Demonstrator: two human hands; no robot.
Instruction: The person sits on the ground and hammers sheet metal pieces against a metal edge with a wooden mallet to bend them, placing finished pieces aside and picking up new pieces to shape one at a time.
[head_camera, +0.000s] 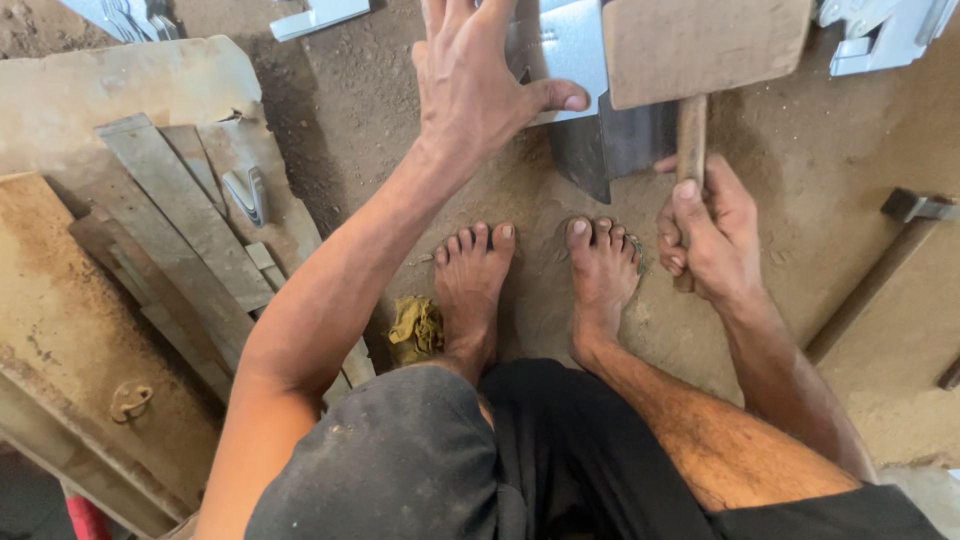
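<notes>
My right hand (705, 230) grips the wooden handle of a large wooden mallet (700, 45), whose flat block head hangs over a bent grey sheet-metal piece (560, 50). My left hand (480, 75) lies flat with fingers spread on that sheet-metal piece, thumb pointing toward the mallet. A dark metal block (610, 145) stands under the sheet on the dirt floor. My two bare feet (535, 280) rest just in front of it as I squat.
Wooden planks and worn boards (150, 260) are stacked at the left, with a small metal clip (245, 195) on them. A yellow rag (415, 330) lies by my left foot. More folded metal pieces (880, 35) sit at the top right. A hammer (915, 207) lies at the right.
</notes>
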